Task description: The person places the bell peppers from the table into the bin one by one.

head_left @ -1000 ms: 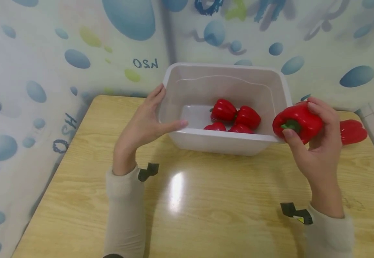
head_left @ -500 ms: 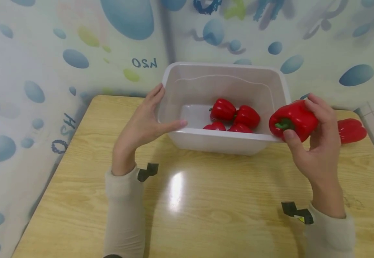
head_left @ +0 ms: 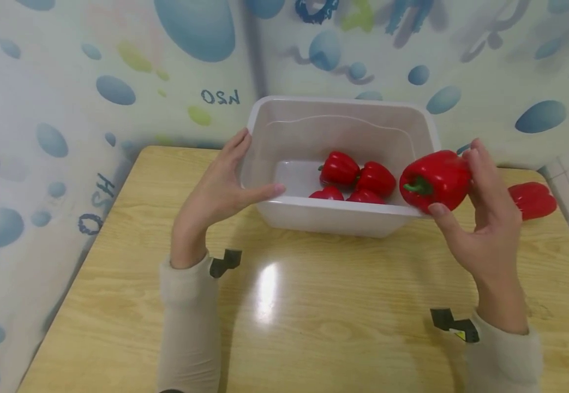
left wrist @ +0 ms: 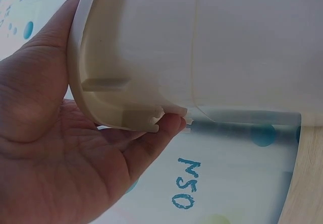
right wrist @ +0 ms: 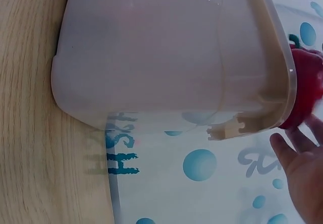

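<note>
A white plastic bin [head_left: 333, 218] stands at the back of the table. My left hand [head_left: 217, 188] grips its left end, thumb over the front rim and fingertips tucked under the rim in the left wrist view. Several red bell peppers [head_left: 340, 168] lie inside, toward the middle and right. My right hand [head_left: 490, 229] holds another bell pepper [head_left: 443, 177] between thumb and fingers at the bin's right rim, its green stem pointing left. In the right wrist view, this held bell pepper [right wrist: 308, 85] shows behind the bin's rim.
One more red bell pepper [head_left: 532, 201] lies on the wooden table [head_left: 323, 316] to the right of the bin, partly behind my right hand. A patterned wall [head_left: 363, 49] rises right behind the bin and along the left side.
My right hand's bell pepper has shifted left, further over the bin's right rim. The left hand and the bin stay in place.
</note>
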A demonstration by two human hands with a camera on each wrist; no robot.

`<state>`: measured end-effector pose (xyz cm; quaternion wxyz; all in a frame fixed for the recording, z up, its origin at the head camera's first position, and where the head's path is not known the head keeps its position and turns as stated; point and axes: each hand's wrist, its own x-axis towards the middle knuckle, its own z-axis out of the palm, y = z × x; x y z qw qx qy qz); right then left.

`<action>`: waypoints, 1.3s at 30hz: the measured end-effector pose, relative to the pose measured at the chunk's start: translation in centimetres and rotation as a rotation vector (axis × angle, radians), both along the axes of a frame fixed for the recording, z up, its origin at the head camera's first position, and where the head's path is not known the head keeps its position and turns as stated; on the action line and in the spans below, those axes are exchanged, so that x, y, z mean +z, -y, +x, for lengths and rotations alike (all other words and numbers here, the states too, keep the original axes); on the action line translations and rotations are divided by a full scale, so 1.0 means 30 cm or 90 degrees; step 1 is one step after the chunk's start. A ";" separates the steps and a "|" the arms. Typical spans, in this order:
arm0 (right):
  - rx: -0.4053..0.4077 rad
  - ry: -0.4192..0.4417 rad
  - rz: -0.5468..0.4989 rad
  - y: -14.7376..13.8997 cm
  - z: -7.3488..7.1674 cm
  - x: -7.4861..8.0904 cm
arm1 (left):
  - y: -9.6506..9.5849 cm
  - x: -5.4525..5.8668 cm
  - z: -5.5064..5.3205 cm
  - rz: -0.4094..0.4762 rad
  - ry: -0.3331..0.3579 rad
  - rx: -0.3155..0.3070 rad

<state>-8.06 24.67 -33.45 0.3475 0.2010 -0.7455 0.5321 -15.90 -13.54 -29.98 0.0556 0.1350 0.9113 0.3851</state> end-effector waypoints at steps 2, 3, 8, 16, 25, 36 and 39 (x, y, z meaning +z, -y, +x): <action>-0.004 0.004 0.003 -0.007 0.001 -0.003 | 0.000 -0.003 -0.002 0.005 0.000 -0.001; -0.008 0.009 0.000 -0.012 0.000 -0.007 | 0.000 -0.004 -0.003 0.006 -0.001 -0.001; -0.046 0.049 -0.014 -0.050 0.003 -0.022 | -0.001 -0.004 -0.003 0.003 -0.006 -0.003; -0.065 0.058 -0.014 -0.077 0.002 -0.022 | -0.003 0.000 -0.002 0.002 -0.005 -0.005; -0.094 0.117 0.012 -0.111 -0.001 -0.041 | -0.005 -0.001 -0.001 0.001 0.002 0.000; -0.113 0.173 0.034 -0.168 -0.009 -0.102 | -0.002 -0.004 -0.003 0.003 -0.001 -0.002; -0.127 0.181 0.033 -0.184 -0.002 -0.122 | -0.003 -0.004 -0.004 0.002 -0.006 0.000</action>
